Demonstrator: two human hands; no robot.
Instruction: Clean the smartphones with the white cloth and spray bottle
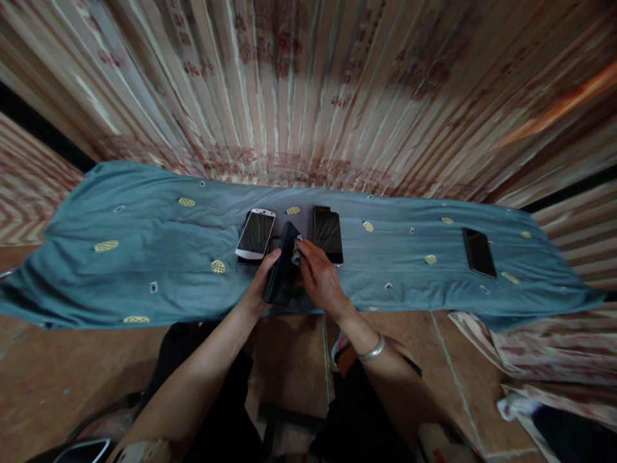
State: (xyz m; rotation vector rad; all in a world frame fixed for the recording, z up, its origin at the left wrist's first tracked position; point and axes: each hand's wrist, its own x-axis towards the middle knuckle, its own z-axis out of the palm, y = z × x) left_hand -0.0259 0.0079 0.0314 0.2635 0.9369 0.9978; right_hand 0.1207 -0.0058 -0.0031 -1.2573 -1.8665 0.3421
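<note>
Head cam: L hand point(261, 278) has its grip clamped round a dark phone point(281, 273), thumb on the edge, phone tilted up over the front/mid part of the cloth-covered bench point(405, 283). R hand point(321, 276) has its grip pinched on a small grey rag point(296, 253), right up by the phone's face, can't tell exactly where it touches tbh. White phone point(256, 234) lies just L of that, on top of smth dark. Stacked dark phones point(328, 235) sit just R of the R hand's fingers, plus a lone black phone point(479, 251) well apart, far R. Patterned curtain point(270, 83) hangs behind the bench, btw
</note>
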